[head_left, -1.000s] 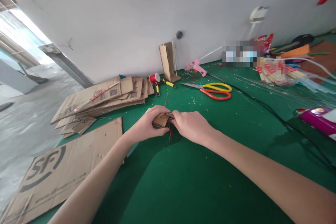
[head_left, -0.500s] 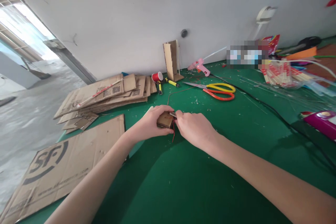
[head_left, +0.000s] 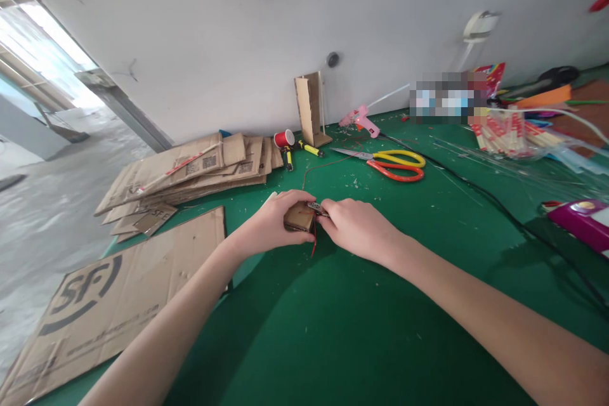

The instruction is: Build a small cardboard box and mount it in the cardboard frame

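Note:
My left hand is wrapped round a small cardboard block, thumb at the near side and fingers over the far side. A thin red wire hangs from the block's right edge. In my closed right hand is a small silver metal tool with a dotted surface, its end against the block's top right corner. The fingers hide most of this tool, so its kind does not show. Both hands are over the green table.
Left lie a flat cardboard sheet and a cardboard stack. Beyond my hands are a red spool, scissors, a pink glue gun and an upright cardboard piece. A black cord crosses the right side.
My right hand has shifted slightly right, and more of the silver tool shows between its fingers and the block. My left hand keeps its hold on the block.

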`<state>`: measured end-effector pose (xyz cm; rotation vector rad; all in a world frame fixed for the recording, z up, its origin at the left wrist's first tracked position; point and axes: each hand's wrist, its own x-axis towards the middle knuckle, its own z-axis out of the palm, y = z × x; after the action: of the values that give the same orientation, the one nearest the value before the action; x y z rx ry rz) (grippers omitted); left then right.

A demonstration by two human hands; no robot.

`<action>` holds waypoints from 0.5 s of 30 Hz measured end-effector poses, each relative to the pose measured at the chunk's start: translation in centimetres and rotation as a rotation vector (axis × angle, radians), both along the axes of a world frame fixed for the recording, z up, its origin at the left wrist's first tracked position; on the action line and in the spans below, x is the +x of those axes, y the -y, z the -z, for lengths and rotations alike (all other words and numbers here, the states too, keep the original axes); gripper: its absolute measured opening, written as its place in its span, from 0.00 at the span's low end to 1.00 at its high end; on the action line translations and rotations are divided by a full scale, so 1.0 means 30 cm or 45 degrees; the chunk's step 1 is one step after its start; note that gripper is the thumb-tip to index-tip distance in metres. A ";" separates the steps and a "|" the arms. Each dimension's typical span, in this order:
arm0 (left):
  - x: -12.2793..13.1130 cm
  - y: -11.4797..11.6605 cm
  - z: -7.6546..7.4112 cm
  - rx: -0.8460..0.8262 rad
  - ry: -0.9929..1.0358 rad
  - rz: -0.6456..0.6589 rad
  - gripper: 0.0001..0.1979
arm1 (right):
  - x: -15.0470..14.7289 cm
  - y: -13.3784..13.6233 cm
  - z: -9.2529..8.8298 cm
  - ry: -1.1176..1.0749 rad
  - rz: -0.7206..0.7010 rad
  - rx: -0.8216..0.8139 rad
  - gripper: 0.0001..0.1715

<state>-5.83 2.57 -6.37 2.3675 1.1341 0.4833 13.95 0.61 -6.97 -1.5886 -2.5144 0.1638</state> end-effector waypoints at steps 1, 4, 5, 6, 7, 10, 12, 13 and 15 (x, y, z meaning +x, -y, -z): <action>-0.002 -0.002 0.001 -0.001 0.003 0.005 0.31 | 0.013 -0.005 -0.006 -0.032 0.015 -0.073 0.15; -0.006 -0.006 0.002 0.017 0.014 0.039 0.30 | 0.050 -0.015 -0.021 -0.059 0.035 -0.237 0.18; -0.007 -0.007 0.003 0.024 0.020 0.051 0.30 | 0.060 -0.016 -0.023 -0.056 0.038 -0.258 0.18; -0.008 -0.008 0.004 0.027 0.024 0.062 0.30 | 0.067 -0.017 -0.024 -0.056 0.037 -0.265 0.19; -0.008 -0.008 0.004 0.025 0.027 0.069 0.30 | 0.071 -0.017 -0.023 -0.055 0.035 -0.260 0.19; -0.007 -0.009 0.007 0.011 0.031 0.068 0.31 | 0.068 -0.012 -0.019 -0.018 0.042 -0.221 0.21; -0.007 -0.009 0.009 0.011 0.033 0.066 0.31 | 0.059 -0.009 -0.016 0.019 0.065 -0.210 0.23; -0.008 -0.010 0.010 0.012 0.033 0.068 0.31 | 0.055 -0.009 -0.015 0.029 0.086 -0.210 0.24; -0.010 -0.012 0.012 0.012 0.035 0.080 0.31 | 0.046 -0.009 -0.009 0.032 0.130 -0.212 0.25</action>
<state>-6.12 2.91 -6.74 2.3892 1.0446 0.4990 15.31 0.88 -6.71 -1.7868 -2.4884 0.3508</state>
